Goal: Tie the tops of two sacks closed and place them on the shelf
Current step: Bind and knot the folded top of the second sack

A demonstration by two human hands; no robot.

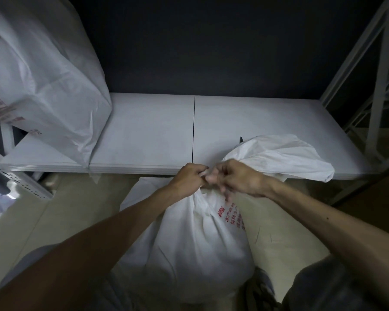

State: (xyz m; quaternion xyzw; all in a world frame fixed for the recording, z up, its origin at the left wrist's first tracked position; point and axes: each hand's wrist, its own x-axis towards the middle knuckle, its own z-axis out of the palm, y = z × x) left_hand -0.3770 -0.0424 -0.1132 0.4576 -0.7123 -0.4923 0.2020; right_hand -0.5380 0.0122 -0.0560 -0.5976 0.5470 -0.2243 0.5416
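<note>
the spot where the two hands meet, just right of centre, is the hardest part to read. the left hand (190, 176) has its fingers curled tight round the gathered neck of a white woven sack (189, 243). the right hand (238, 178) is against the same neck, but its fingers are blurred, and whether they clamp the cloth or a tie cannot be told. no cord can be made out between them.

the sack stands on the tiled floor (32, 221) in the lower centre of the frame, bulging and full; what fills it is hidden by the cloth. red print (230, 217) runs down its right side, partly covered by the right forearm. its loose top (279, 156) flops past the hands onto the front edge of the white shelf (148, 131).

a second sack (50, 81), also white with faint red print, lies on the shelf at upper left, cut off by the frame's edge; its mouth is out of sight. the shelf's pale metal frame (377, 86) rises at the far right.
</note>
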